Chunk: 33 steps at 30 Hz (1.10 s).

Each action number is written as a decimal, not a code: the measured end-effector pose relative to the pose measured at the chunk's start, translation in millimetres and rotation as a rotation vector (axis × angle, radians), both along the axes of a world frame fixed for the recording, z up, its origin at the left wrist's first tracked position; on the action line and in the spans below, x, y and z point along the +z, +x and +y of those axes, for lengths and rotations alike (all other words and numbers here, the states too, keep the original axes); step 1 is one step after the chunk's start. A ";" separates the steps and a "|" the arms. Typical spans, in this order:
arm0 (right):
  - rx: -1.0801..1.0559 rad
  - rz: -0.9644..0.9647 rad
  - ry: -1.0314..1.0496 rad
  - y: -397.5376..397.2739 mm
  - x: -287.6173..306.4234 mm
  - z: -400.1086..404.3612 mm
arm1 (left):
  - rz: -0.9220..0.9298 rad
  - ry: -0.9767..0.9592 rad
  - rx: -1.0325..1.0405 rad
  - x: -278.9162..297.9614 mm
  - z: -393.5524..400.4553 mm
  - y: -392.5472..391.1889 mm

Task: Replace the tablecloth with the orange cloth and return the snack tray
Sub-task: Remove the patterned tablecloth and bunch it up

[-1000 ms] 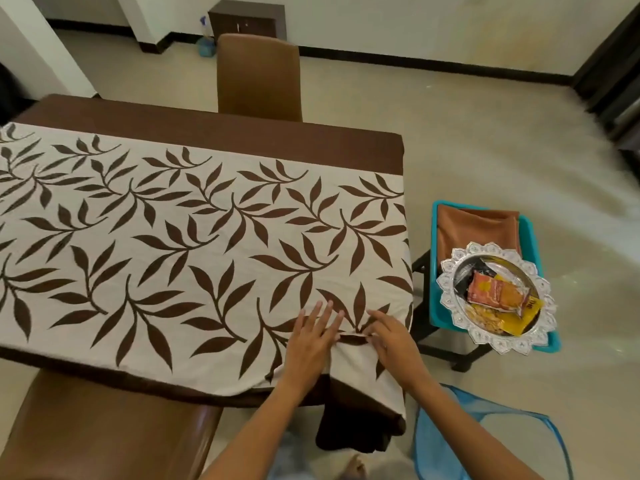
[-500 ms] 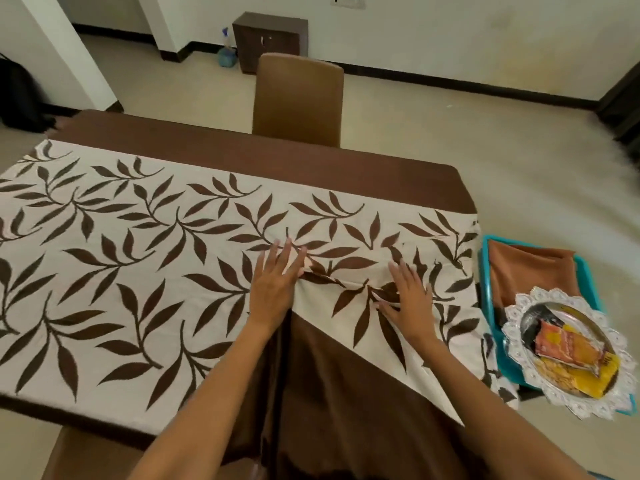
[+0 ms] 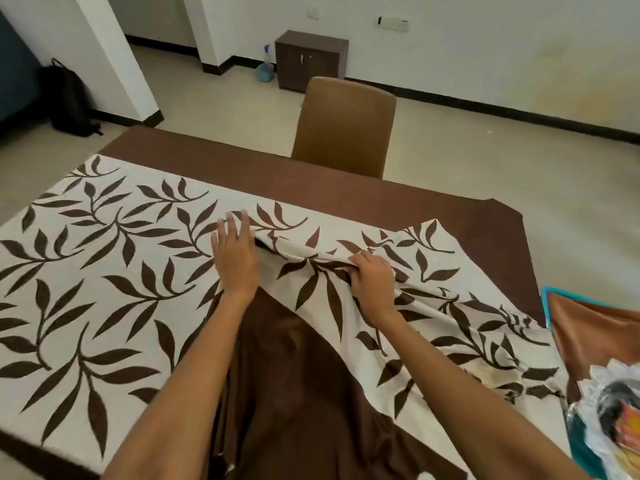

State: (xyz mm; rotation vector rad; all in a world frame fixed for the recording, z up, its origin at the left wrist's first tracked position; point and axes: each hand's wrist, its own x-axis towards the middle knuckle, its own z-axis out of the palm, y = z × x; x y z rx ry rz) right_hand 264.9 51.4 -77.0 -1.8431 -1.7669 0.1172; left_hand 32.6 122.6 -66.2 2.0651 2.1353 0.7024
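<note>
Pale tiled floor (image 3: 519,161), white walls, brown chair (image 3: 344,129) pushed against far side of long table (image 3: 311,181). Right hand (image 3: 375,275) clenched on a bunched ridge of leaf-print tablecloth (image 3: 104,289), fingers curled into the fold. Left hand (image 3: 235,258) flat, fingers straight, pressing the folded-back corner down. Both arms stretched forward over dark brown underlayer (image 3: 294,393). Looks soft, light, floppy and prone to sliding on the layer below; probably best gathered at corners or folded edge. Orange cloth (image 3: 588,337) folded in teal basket (image 3: 547,299) just right of table, snack tray (image 3: 609,410) resting on top.
</note>
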 end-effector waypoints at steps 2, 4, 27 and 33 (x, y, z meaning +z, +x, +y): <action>-0.018 0.094 0.085 -12.2 10.2 17.3 | -0.103 0.015 -0.051 -11.0 -14.6 17.3; -0.014 0.163 0.127 -22.7 22.8 36.0 | -0.176 0.040 -0.123 -21.8 -31.1 30.8; -0.089 -0.197 -0.315 39.5 -74.4 -108.3 | 0.129 -0.131 -0.348 -108.1 -86.8 61.5; -0.123 -0.178 -0.242 66.1 -63.6 -86.2 | 0.186 -0.174 -0.474 -103.3 -54.1 71.7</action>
